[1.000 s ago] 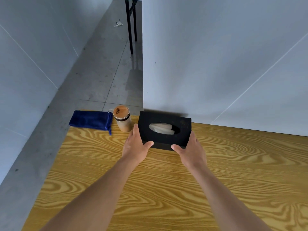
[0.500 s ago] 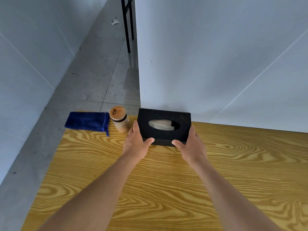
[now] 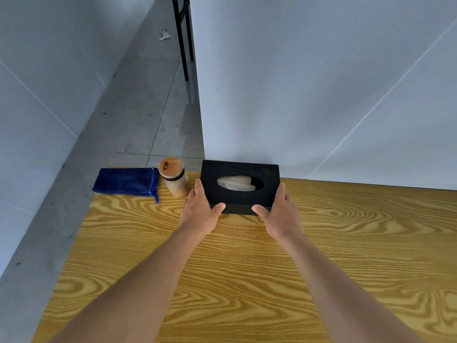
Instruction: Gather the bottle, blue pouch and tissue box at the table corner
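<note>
A black tissue box with a white tissue in its oval slot rests on the wooden table, its far side against the white wall. My left hand grips its left end and my right hand grips its right end, thumbs on the near face. Just left of the box stands a tan bottle with a brown lid and dark band. A blue pouch lies flat at the table's far left corner, beside the bottle.
The table's left edge drops to a grey concrete floor. A white wall panel rises directly behind the box. Black table legs stand farther back on the floor.
Both hands have pushed the tissue box farther away until it meets the wall, closer to the bottle. Bottle and pouch have not moved.
</note>
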